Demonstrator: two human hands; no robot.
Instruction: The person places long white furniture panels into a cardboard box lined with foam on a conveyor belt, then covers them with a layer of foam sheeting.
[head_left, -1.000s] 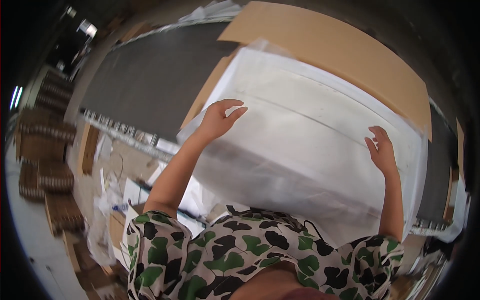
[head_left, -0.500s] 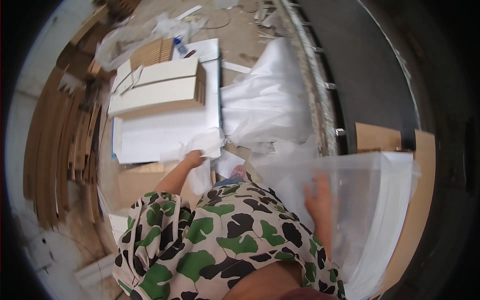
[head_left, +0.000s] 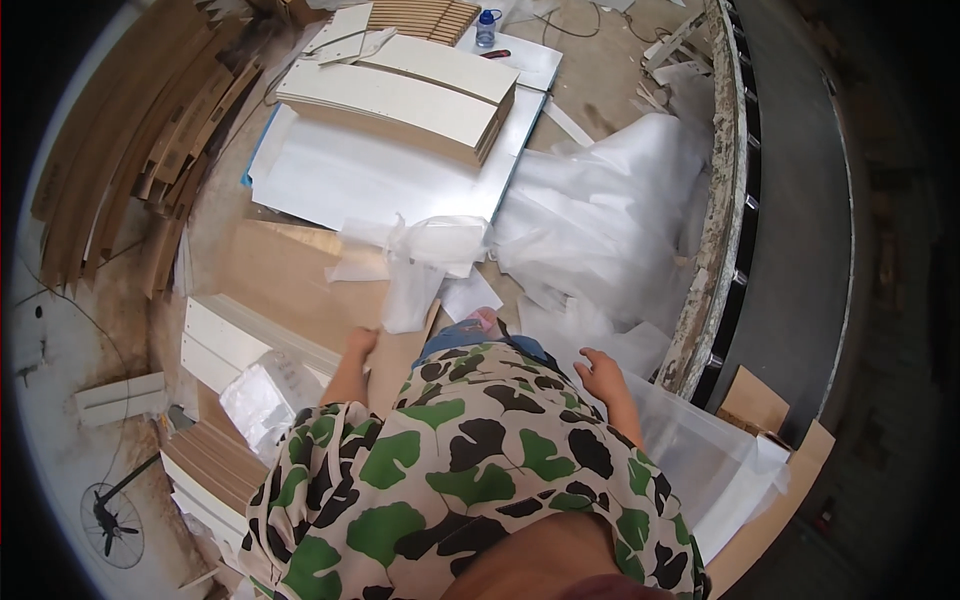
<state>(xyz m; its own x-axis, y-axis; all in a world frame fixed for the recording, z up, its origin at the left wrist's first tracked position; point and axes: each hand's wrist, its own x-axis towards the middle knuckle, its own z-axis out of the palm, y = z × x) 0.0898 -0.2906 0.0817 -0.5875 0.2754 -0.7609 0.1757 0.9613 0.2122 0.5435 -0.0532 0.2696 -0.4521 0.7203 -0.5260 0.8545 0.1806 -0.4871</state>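
My left hand (head_left: 361,343) hangs over the brown cardboard on the floor, its fingers curled in with nothing showing in them. Just ahead of it lies a crumpled piece of white foam wrap (head_left: 413,285), apart from the hand. My right hand (head_left: 600,377) has its fingers apart and holds nothing. It is nearest to the translucent sheeting (head_left: 690,440) draped on the right, beside an open cardboard carton (head_left: 765,540). A large heap of white foam sheeting (head_left: 600,200) spreads ahead of that hand.
Cream boards (head_left: 400,85) are stacked on a large white panel (head_left: 360,185) ahead. More white boards (head_left: 225,345) stand to my left, with flat cartons (head_left: 120,150) beyond. A black conveyor belt (head_left: 790,250) runs along the right. A fan (head_left: 112,525) stands at lower left.
My left hand has let go of the white foam wrap and drawn back toward me. My right hand has come clear of the translucent sheeting. The view has turned.
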